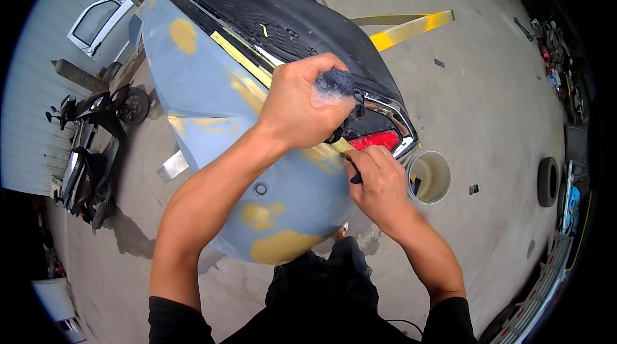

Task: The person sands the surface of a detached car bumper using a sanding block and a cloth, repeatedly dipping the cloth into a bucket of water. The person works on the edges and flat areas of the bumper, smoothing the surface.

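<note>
A car bumper (pixel 212 87), grey with yellowish patches, lies in front of me with its black textured lower part on the far side. My left hand (pixel 302 103) is closed around a dark sponge-like pad (pixel 335 84) with foam on it, over the trim line. Closer to me, my right hand (pixel 380 183) pinches a small thin black piece (pixel 353 170) against the bumper's edge. Just above its fingers sits a red reflector (pixel 375 141). Pale yellow tape (pixel 241 58) runs along the seam between grey and black. Part of the seam is hidden by my left hand.
A bucket (pixel 443 180) stands on the floor right of the bumper. Yellow stand arms (pixel 418 26) stick out at the far side. A black scooter (pixel 90 151) and a white car door (pixel 99 23) are at left. A tyre (pixel 547 181) rests at right.
</note>
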A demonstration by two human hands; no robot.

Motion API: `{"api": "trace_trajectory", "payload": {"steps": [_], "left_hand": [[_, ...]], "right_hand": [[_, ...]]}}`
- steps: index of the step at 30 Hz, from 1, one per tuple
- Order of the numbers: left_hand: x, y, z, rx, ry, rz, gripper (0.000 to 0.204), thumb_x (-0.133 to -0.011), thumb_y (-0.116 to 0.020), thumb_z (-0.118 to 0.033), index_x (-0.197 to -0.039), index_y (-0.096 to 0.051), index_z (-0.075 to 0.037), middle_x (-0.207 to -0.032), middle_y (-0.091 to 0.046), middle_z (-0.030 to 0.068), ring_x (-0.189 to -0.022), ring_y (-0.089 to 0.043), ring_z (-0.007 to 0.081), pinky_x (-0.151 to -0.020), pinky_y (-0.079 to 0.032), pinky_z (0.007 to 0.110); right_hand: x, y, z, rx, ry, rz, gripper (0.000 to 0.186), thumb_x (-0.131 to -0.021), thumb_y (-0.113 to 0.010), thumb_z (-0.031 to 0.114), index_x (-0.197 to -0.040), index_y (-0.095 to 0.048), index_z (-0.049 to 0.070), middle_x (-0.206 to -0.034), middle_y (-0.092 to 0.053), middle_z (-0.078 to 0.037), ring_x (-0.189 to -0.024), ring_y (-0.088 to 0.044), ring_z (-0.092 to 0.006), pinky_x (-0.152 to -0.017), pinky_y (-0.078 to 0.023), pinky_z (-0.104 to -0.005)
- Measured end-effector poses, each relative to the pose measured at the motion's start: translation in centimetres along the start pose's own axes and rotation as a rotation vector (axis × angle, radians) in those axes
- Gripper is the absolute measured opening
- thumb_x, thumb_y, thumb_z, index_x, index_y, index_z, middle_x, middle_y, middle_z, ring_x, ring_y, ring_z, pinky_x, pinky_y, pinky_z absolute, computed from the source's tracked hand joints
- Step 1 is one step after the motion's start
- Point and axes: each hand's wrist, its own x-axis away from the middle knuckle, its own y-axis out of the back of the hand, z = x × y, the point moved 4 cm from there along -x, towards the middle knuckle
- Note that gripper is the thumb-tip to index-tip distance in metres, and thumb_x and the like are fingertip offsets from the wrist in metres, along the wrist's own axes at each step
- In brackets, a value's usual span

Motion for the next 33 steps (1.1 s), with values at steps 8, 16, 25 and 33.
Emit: {"api": "trace_trajectory", "payload": {"steps": [8, 16, 25, 33], "left_hand": [[0.8, 3.1, 0.1, -0.068, 0.081, -0.163, 0.018, -0.074, -0.064, -0.005, -0.091, -0.065, -0.001, -0.075, -0.066, 0.0104, -0.062, -0.06, 0.02, -0.064, -0.052, 0.032], [4.8, 10.9, 6.1, -0.458, -0.069, -0.446, 0.034, -0.079, -0.064, -0.009, -0.111, -0.057, 0.0, -0.114, -0.061, 0.0166, -0.105, -0.06, 0.0322, -0.093, -0.047, 0.038], [4.9, 10.9, 5.9, -0.551, -0.084, -0.43, 0.035, -0.081, -0.061, -0.011, -0.114, -0.057, 0.0, -0.113, -0.062, 0.016, -0.105, -0.06, 0.0291, -0.096, -0.046, 0.036], [4.6, 10.8, 6.2, -0.498, -0.04, -0.415, 0.035, -0.08, -0.062, -0.011, -0.113, -0.057, -0.001, -0.114, -0.059, 0.0155, -0.109, -0.055, 0.0325, -0.098, -0.043, 0.04]], "right_hand": [[-1.1, -0.7, 0.7, 0.048, 0.063, 0.006, 0.047, -0.052, -0.067, -0.004, -0.099, -0.068, 0.002, -0.081, -0.056, -0.008, -0.081, -0.059, -0.0284, -0.067, -0.052, -0.0379], [-6.9, -3.5, 2.8, -0.02, 0.106, -0.089, 0.027, -0.067, -0.069, -0.006, -0.093, -0.067, 0.002, -0.081, -0.057, -0.011, -0.079, -0.062, -0.0307, -0.068, -0.052, -0.0411], [-3.1, -1.7, 2.0, 0.061, 0.066, 0.029, 0.031, -0.064, -0.068, -0.006, -0.094, -0.067, 0.003, -0.081, -0.057, -0.011, -0.078, -0.061, -0.0313, -0.067, -0.051, -0.041], [-7.1, -3.8, 2.7, 0.047, 0.041, 0.047, 0.029, -0.067, -0.066, -0.007, -0.095, -0.067, 0.003, -0.084, -0.058, -0.011, -0.083, -0.062, -0.0318, -0.07, -0.053, -0.0433]]}}
